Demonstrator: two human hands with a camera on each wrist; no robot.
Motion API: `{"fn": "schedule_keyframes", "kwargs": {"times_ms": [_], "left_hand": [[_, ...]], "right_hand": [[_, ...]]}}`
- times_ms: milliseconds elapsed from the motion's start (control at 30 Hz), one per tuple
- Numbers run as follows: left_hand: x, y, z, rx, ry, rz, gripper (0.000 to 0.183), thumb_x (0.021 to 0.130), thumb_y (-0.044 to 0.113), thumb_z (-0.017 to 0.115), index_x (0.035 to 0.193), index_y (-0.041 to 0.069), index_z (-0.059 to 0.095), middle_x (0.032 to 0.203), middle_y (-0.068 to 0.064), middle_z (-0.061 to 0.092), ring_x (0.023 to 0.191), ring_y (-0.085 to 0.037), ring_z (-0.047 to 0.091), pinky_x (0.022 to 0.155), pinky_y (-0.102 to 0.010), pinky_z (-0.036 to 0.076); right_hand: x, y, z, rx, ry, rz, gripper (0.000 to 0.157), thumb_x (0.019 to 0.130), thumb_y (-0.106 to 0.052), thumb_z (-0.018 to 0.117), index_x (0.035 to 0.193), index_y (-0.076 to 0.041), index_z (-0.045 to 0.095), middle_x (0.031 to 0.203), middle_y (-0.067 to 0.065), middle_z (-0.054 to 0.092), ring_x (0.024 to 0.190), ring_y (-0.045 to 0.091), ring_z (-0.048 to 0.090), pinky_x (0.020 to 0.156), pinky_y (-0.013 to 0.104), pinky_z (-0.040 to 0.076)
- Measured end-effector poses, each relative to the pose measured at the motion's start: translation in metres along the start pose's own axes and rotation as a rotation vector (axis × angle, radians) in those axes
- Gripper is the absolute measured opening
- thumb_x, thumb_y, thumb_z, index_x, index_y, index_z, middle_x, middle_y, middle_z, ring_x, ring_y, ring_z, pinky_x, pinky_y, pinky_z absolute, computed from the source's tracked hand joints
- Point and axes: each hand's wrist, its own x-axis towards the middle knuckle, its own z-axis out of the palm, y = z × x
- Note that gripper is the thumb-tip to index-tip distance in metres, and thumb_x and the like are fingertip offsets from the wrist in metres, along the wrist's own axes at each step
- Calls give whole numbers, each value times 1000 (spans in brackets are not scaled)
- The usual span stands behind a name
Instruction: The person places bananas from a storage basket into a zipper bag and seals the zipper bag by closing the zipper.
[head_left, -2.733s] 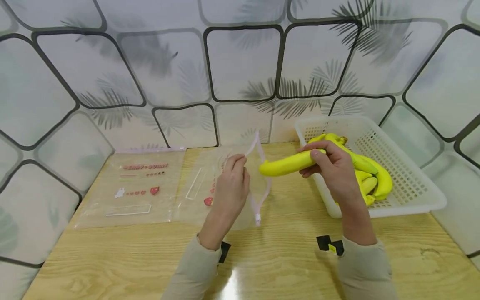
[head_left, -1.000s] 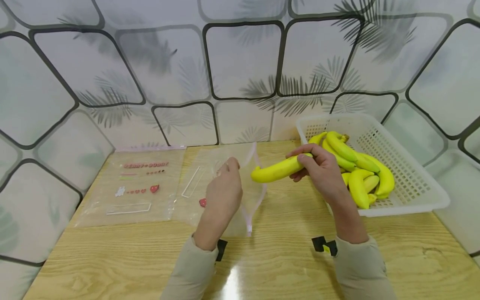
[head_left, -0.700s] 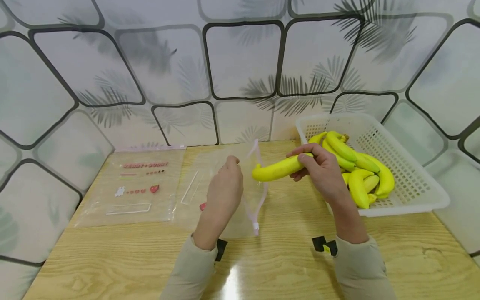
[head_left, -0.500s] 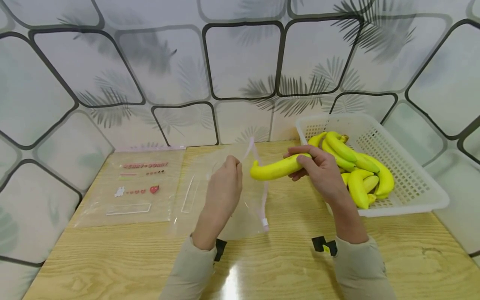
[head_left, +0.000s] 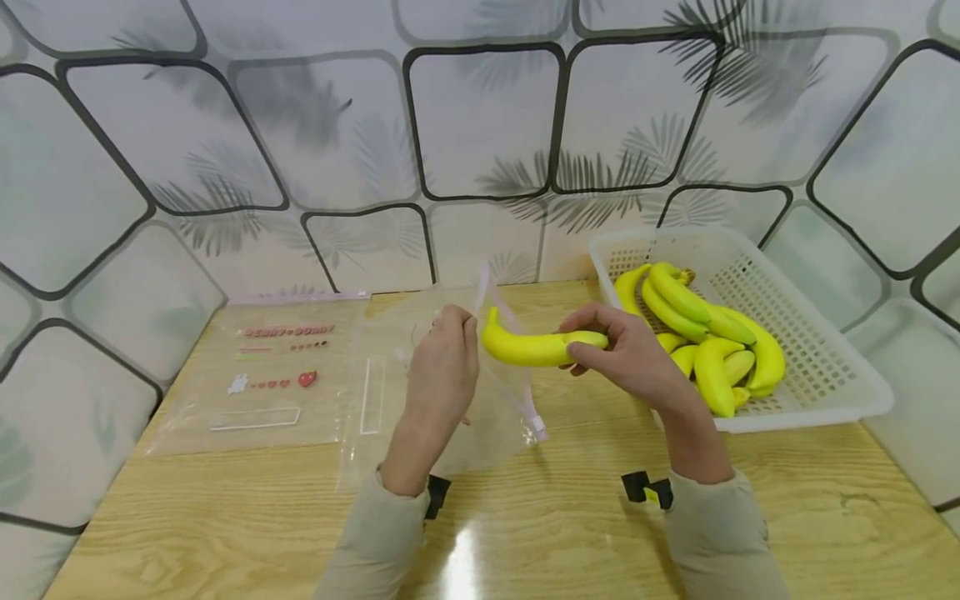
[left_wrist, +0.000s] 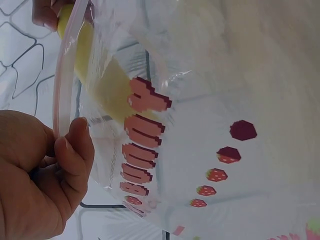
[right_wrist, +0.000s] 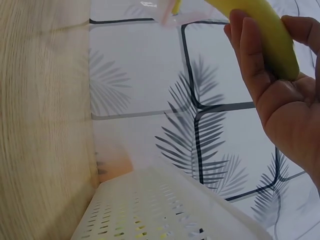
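My left hand (head_left: 442, 367) pinches the pink zip rim of a clear printed zip bag (left_wrist: 210, 100), and the bag's mouth gapes to the right. My right hand (head_left: 633, 354) holds a yellow banana (head_left: 525, 349) by one end, level above the table. The banana's other end is at the bag's mouth; in the left wrist view it shows pale through the printed film, past the pink rim. In the right wrist view, thumb and fingers grip the banana's near end. The left fingertips are partly hidden in the head view.
A white perforated basket (head_left: 825, 367) with several bananas (head_left: 716, 375) stands at the right. Another clear printed zip bag (head_left: 258, 358) lies flat on the wooden table (head_left: 247, 525) at the left. A patterned wall (head_left: 487, 125) rises behind the table.
The banana has moved left from beside the basket into the bag's mouth and turned more level. The bag's mouth has swung round, its slider end shifting right and toward the back lately.
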Motion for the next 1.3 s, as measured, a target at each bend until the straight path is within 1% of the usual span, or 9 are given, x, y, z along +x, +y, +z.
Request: {"fn": "schedule_keyframes", "kwargs": {"times_ms": [133, 233, 367, 500, 633, 700, 867, 1000, 1300], "left_hand": [[1, -2, 0, -15, 16, -2, 12, 103, 7, 51, 100, -4, 56, 75, -14, 61, 52, -20, 50, 46, -31, 45], [1, -4, -1, -42, 37, -2, 12, 103, 7, 51, 100, -3, 56, 72, -14, 61, 52, -20, 49, 45, -32, 44], [2, -6, -3, -75, 48, 8, 11, 103, 7, 50, 99, -3, 54, 67, -12, 58, 49, -18, 45, 44, -29, 41], [1, -6, -4, -93, 34, 22, 11, 103, 6, 50, 99, -3, 54, 68, -11, 57, 51, -17, 44, 46, -28, 40], [1, -5, -4, -97, 47, 34, 10, 103, 6, 51, 98, -3, 55, 69, -11, 57, 53, -18, 45, 48, -30, 42], [2, -5, -4, -96, 62, 39, 10, 102, 5, 52, 98, -3, 55, 69, -12, 57, 53, -19, 45, 48, -31, 42], [2, -5, -5, -111, 77, 59, 10, 102, 5, 52, 97, -3, 54, 68, -11, 55, 51, -18, 43, 47, -29, 40], [2, -4, -5, -123, 81, 72, 10, 102, 4, 52, 97, -4, 55, 67, -9, 53, 51, -17, 42, 46, -28, 39], [2, -6, -5, -128, 88, 84, 12, 102, 5, 51, 97, -5, 56, 66, -10, 53, 49, -16, 42, 45, -25, 37]], "right_hand": [[-2, 2, -2, -17, -56, 10, 21, 98, -3, 59, 118, 4, 59, 114, 19, 58, 83, 19, 70, 73, 32, 59], [-4, 2, -5, -38, -92, 21, 22, 99, -6, 59, 119, 1, 61, 117, 17, 58, 83, 21, 68, 75, 33, 58], [-3, 2, -5, -28, -64, 34, 25, 98, -4, 58, 121, 5, 60, 114, 19, 60, 82, 21, 69, 75, 33, 59], [2, 3, 1, -30, -32, 97, 34, 100, -6, 56, 131, 9, 54, 118, 26, 59, 86, 20, 70, 75, 31, 59], [4, 4, 7, -32, -63, 187, 43, 101, -11, 56, 139, 8, 48, 128, 28, 54, 88, 27, 70, 75, 34, 59], [5, 5, 9, -26, -72, 205, 43, 101, -12, 56, 139, 6, 47, 125, 29, 55, 88, 29, 70, 74, 35, 59], [6, 6, 11, -12, -61, 200, 41, 103, -15, 55, 139, 4, 46, 116, 27, 61, 83, 26, 69, 71, 33, 59], [8, 5, 11, 0, -40, 210, 41, 102, -18, 57, 136, 4, 47, 115, 25, 62, 77, 24, 68, 67, 33, 59], [9, 9, 14, 46, -27, 180, 31, 101, -7, 56, 125, 11, 52, 106, 26, 60, 79, 20, 67, 72, 33, 60]]}}
